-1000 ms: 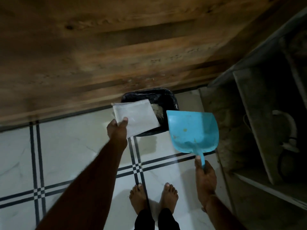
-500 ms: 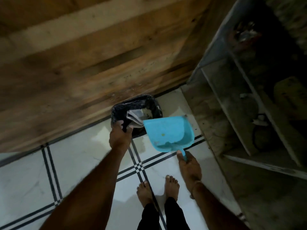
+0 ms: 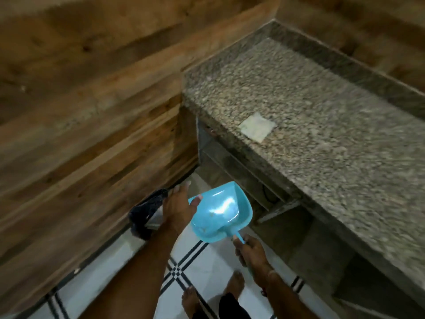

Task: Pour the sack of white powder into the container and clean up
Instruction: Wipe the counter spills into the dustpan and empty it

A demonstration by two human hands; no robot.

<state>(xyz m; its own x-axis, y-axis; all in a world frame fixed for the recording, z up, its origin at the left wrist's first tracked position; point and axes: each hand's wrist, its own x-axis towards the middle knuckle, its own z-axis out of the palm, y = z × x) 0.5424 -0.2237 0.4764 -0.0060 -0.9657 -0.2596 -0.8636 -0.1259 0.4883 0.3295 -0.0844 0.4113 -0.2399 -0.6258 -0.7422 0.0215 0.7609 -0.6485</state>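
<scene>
A turquoise plastic dustpan (image 3: 220, 212) is held level above the floor, and my right hand (image 3: 251, 253) grips its thin handle from below. My left hand (image 3: 178, 207) hovers over a black-lined bin (image 3: 143, 217) on the floor by the wooden wall, fingers spread, thumb touching the dustpan's left rim. Something pale shows inside the bin under my hand; the blur keeps me from telling what. The sack is not clearly visible.
A speckled granite counter (image 3: 322, 125) fills the right side, with a small pale square patch (image 3: 257, 130) on top. Dark open shelves (image 3: 241, 176) sit beneath it. Wood-panelled wall (image 3: 80, 111) runs on the left. My bare feet (image 3: 211, 293) stand on white tiles.
My left hand let go of the white sack into the bin and opened. The view swung up and right, bringing the counter top into sight. The dustpan stayed in my right hand.
</scene>
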